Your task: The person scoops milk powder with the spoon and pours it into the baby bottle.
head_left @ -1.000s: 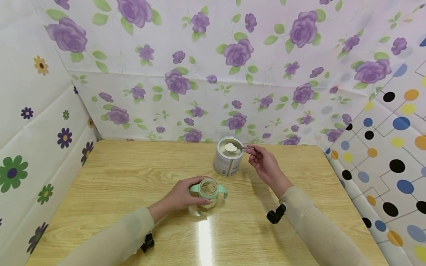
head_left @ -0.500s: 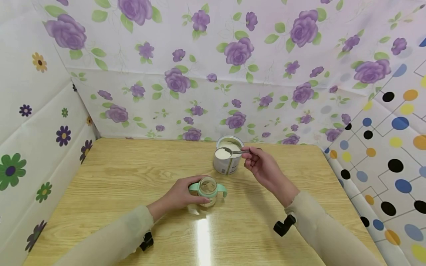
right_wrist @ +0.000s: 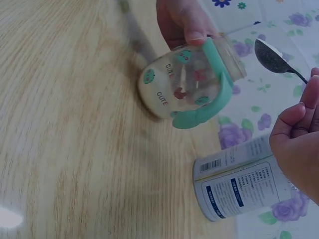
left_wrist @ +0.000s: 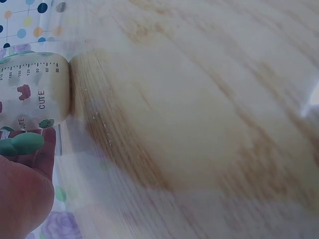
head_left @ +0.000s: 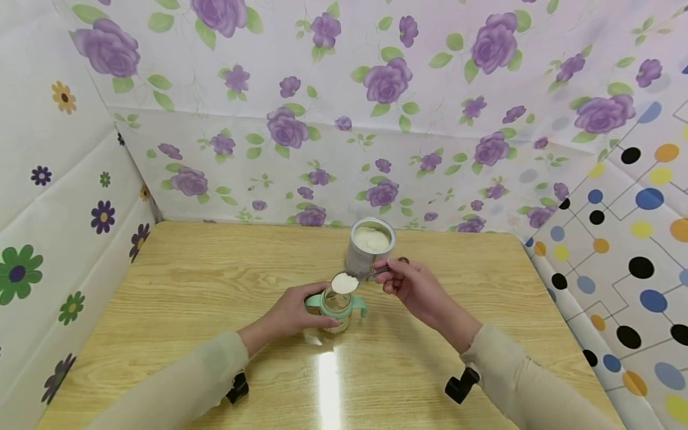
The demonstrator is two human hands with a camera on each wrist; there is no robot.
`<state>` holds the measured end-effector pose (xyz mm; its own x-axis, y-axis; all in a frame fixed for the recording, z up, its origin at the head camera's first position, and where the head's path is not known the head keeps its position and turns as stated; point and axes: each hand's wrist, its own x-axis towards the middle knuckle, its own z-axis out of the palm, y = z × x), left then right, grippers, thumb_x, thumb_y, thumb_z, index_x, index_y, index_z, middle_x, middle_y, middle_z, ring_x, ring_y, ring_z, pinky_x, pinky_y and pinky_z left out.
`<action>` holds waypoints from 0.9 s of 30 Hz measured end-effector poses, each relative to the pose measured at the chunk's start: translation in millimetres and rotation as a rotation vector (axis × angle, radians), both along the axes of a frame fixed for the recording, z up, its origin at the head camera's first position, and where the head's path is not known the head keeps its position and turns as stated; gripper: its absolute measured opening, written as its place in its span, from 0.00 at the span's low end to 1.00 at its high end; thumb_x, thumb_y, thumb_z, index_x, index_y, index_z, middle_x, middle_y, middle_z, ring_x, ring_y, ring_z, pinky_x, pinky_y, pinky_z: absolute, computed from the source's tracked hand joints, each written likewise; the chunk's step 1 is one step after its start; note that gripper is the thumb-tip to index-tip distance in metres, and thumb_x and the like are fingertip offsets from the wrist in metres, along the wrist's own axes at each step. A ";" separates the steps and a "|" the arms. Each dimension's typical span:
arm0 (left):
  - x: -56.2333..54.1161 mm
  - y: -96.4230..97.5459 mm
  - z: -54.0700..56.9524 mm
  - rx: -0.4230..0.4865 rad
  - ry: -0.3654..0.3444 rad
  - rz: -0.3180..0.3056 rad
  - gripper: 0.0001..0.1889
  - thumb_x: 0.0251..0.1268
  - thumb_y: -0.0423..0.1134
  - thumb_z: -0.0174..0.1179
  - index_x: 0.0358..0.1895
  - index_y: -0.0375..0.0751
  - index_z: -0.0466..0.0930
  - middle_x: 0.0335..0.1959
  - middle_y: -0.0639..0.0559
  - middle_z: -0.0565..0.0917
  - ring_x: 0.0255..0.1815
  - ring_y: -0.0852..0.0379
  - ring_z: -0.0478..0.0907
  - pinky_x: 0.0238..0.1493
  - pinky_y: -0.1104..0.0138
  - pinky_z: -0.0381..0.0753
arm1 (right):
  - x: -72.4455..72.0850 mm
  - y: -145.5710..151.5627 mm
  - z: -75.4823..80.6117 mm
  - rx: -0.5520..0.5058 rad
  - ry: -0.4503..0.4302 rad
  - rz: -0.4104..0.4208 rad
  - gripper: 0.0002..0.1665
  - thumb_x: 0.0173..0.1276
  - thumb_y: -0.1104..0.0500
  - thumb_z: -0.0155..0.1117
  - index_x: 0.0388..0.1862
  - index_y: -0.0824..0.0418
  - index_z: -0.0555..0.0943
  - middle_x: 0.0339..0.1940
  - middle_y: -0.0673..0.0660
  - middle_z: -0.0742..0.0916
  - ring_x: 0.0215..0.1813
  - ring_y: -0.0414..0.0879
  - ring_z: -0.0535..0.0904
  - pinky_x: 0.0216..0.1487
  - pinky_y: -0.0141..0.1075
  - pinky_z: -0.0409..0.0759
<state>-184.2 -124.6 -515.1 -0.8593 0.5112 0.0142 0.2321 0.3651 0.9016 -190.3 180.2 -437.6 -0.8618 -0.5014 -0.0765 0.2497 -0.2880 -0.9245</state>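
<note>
My left hand (head_left: 292, 313) grips a lidless clear baby bottle (right_wrist: 182, 84) with mint-green handles, upright on the table. The left wrist view shows measuring marks and "CUTE" printed on its side. My right hand (head_left: 411, 286) pinches the handle of a metal spoon (right_wrist: 273, 59). White powder (head_left: 344, 283) is heaped in the spoon's bowl, which overlaps the far rim of the bottle's mouth in the head view. Just behind stands an open silver-grey can (head_left: 361, 255) with pale powder inside, partly covered by my right fingers.
The wooden table (head_left: 215, 263) ends against a wall cloth (head_left: 226, 71) with purple flowers. Patterned cloths also close in the left and right sides. A black wrist camera (head_left: 461, 385) hangs below my right sleeve.
My right hand has carried the loaded spoon from over the can, toward me and leftward, to the bottle's mouth. The left hand, bottle and can have stayed in place.
</note>
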 end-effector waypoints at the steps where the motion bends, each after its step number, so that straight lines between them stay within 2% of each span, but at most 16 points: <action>1: -0.1 0.0 0.0 0.003 -0.004 -0.001 0.41 0.59 0.51 0.82 0.76 0.51 0.77 0.65 0.53 0.86 0.65 0.51 0.82 0.68 0.52 0.81 | 0.8 -0.6 -0.6 0.013 0.008 0.006 0.21 0.91 0.54 0.48 0.51 0.56 0.90 0.38 0.49 0.92 0.40 0.39 0.83 0.44 0.29 0.82; 8: 0.3 0.8 2.1 0.021 -0.014 -0.005 0.40 0.59 0.50 0.82 0.76 0.52 0.78 0.65 0.55 0.86 0.65 0.53 0.82 0.68 0.52 0.81 | 1.9 -3.3 -3.5 0.096 0.077 0.031 0.20 0.90 0.53 0.50 0.52 0.56 0.89 0.39 0.48 0.92 0.42 0.40 0.84 0.47 0.30 0.84; 14: 0.7 0.9 2.9 0.018 -0.010 -0.007 0.39 0.58 0.50 0.83 0.75 0.54 0.79 0.63 0.57 0.86 0.63 0.55 0.83 0.66 0.54 0.81 | 2.2 -7.1 -3.3 0.167 0.114 0.025 0.19 0.89 0.52 0.52 0.55 0.60 0.88 0.39 0.49 0.92 0.41 0.41 0.83 0.48 0.32 0.85; 23: 1.5 1.2 4.2 0.015 -0.004 -0.006 0.40 0.58 0.51 0.83 0.75 0.53 0.79 0.64 0.57 0.86 0.63 0.55 0.83 0.66 0.55 0.81 | 1.5 -10.0 -2.6 0.195 0.132 0.018 0.19 0.89 0.52 0.52 0.54 0.60 0.88 0.39 0.50 0.92 0.42 0.42 0.83 0.47 0.32 0.85; 27: 2.0 0.8 3.9 0.025 -0.008 -0.002 0.39 0.57 0.50 0.83 0.74 0.55 0.80 0.63 0.58 0.86 0.62 0.56 0.83 0.66 0.54 0.81 | 0.1 -9.8 -4.9 0.222 0.153 0.026 0.21 0.89 0.52 0.53 0.56 0.67 0.86 0.40 0.51 0.92 0.42 0.42 0.84 0.48 0.33 0.85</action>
<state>-182.3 -123.8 -511.1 -0.8582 0.5129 0.0205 0.2261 0.3419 0.9121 -190.3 170.3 -442.5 -0.8589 -0.5090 -0.0567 0.1069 -0.0698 -0.9918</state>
